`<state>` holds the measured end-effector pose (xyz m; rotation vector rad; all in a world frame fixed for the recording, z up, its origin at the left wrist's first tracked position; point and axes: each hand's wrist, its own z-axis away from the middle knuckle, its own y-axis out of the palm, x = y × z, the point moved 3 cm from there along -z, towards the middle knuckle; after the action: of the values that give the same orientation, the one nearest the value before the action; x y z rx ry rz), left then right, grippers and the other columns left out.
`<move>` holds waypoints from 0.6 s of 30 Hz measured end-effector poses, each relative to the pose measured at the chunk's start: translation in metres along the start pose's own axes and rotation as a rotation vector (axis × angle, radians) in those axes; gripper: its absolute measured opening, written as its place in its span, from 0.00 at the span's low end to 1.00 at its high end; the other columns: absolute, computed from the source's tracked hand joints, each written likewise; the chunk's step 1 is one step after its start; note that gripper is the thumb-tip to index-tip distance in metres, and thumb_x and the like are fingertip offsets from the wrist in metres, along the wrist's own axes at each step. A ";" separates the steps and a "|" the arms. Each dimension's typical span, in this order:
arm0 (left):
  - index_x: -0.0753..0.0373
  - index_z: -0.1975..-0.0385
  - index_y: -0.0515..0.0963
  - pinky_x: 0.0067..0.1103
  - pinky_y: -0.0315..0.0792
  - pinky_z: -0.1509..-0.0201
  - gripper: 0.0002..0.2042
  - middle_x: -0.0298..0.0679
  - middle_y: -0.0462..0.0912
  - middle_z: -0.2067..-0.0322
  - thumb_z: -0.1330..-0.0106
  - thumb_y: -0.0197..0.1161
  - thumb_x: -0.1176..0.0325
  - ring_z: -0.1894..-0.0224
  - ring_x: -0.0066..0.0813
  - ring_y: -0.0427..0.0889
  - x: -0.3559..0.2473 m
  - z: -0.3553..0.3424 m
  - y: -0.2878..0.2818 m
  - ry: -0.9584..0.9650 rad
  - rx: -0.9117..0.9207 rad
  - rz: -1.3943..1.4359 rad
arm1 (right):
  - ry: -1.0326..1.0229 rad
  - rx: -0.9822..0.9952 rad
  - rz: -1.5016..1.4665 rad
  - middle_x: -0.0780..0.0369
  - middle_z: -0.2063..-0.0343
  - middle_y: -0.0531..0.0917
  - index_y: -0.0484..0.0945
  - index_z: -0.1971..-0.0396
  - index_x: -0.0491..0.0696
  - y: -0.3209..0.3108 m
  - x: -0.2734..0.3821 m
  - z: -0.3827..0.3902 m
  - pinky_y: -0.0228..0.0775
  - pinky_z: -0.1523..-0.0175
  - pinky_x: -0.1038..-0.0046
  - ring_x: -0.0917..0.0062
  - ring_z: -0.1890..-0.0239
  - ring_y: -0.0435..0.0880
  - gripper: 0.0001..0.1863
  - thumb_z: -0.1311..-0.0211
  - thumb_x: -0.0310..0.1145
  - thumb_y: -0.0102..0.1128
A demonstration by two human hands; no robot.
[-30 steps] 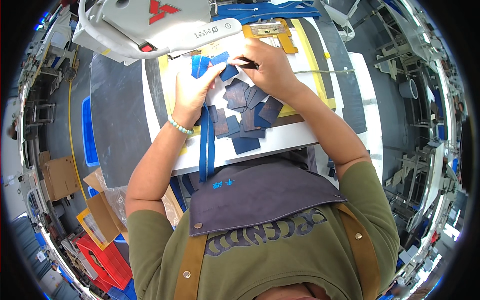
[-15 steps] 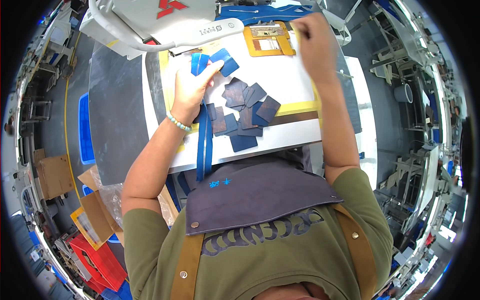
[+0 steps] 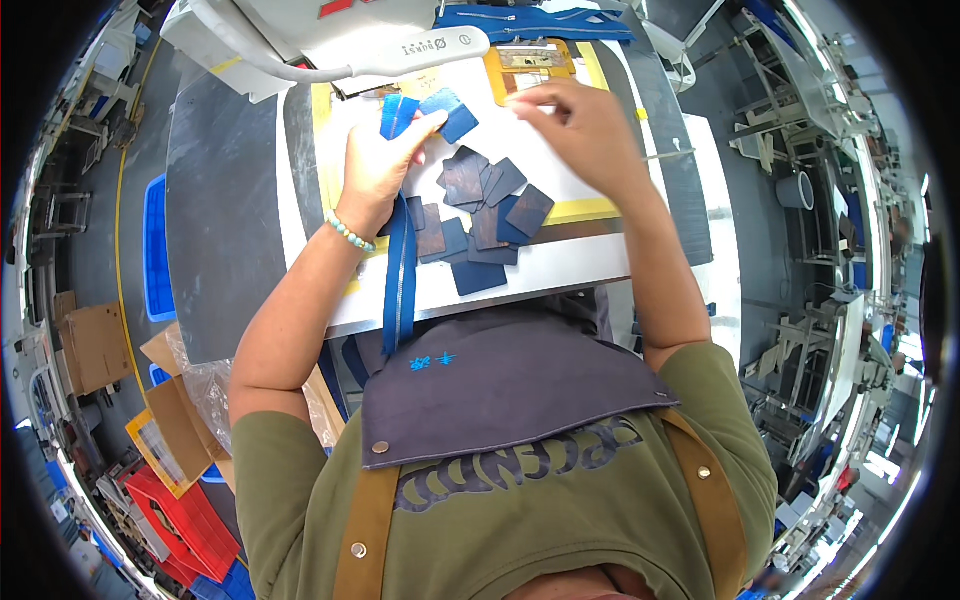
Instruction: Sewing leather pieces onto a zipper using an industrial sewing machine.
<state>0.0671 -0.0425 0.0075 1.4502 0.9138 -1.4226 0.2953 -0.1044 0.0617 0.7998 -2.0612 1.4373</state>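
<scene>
My left hand (image 3: 388, 160) is closed on a blue square piece (image 3: 452, 115) and a blue zipper tape (image 3: 400, 275), whose top shows beside the square and whose long end hangs over the table's front edge. My right hand (image 3: 565, 130) is just below a yellow metal plate (image 3: 500, 75), its fingers loosely apart, index extended, with nothing visible in them. Between my arms, several dark blue squares (image 3: 470, 275), some with brownish faces, lie in an overlapping pile on the white work surface.
A grey machine (image 3: 250, 30) with a white arm (image 3: 400, 60) stands over the table (image 3: 220, 250). More blue zippers (image 3: 530, 25) lie at the back. Blue bins (image 3: 157, 250), cardboard boxes (image 3: 95, 350) and red crates (image 3: 185, 520) are at left, a white bucket (image 3: 795, 185) at right.
My right hand left my left hand with a dark tool, swung out to the upper right, and is now back leftward, the tool no longer visible. My left hand still holds the blue pieces.
</scene>
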 end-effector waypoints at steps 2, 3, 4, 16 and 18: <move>0.62 0.70 0.82 0.13 0.65 0.72 0.09 0.29 0.79 0.80 0.38 0.74 0.64 0.78 0.12 0.73 -0.002 0.000 0.002 -0.001 -0.007 -0.002 | -0.062 0.142 0.080 0.57 0.70 0.87 0.88 0.64 0.46 0.018 0.014 -0.004 0.73 0.63 0.67 0.64 0.70 0.84 0.15 0.36 0.43 0.66; 0.62 0.70 0.82 0.13 0.65 0.72 0.09 0.29 0.79 0.80 0.38 0.74 0.64 0.78 0.12 0.73 -0.002 0.000 0.002 0.001 -0.007 -0.001 | -0.064 0.141 0.081 0.57 0.70 0.87 0.88 0.64 0.46 0.023 0.016 -0.005 0.73 0.63 0.67 0.64 0.70 0.84 0.15 0.36 0.43 0.66; 0.63 0.71 0.83 0.13 0.65 0.72 0.10 0.29 0.79 0.81 0.38 0.74 0.64 0.78 0.12 0.73 -0.002 0.000 0.002 0.013 0.004 -0.016 | -0.094 0.123 0.132 0.57 0.72 0.85 0.86 0.65 0.44 0.028 0.017 -0.005 0.71 0.65 0.68 0.65 0.72 0.82 0.13 0.36 0.40 0.66; 0.61 0.70 0.82 0.13 0.63 0.74 0.09 0.27 0.78 0.80 0.38 0.74 0.64 0.79 0.11 0.71 0.001 0.001 0.001 0.034 0.023 -0.044 | -0.190 0.069 0.279 0.58 0.71 0.82 0.81 0.70 0.45 0.035 0.020 -0.002 0.76 0.61 0.62 0.60 0.66 0.85 0.12 0.42 0.40 0.66; 0.59 0.69 0.82 0.11 0.62 0.75 0.09 0.26 0.78 0.78 0.38 0.75 0.64 0.79 0.10 0.70 0.002 0.000 0.000 0.020 0.034 -0.028 | -0.137 0.110 0.356 0.58 0.68 0.83 0.81 0.67 0.46 0.032 0.012 -0.004 0.77 0.59 0.62 0.61 0.63 0.85 0.11 0.41 0.39 0.65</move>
<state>0.0673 -0.0429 0.0058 1.4847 0.9291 -1.4529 0.2647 -0.0941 0.0499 0.6078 -2.3333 1.7397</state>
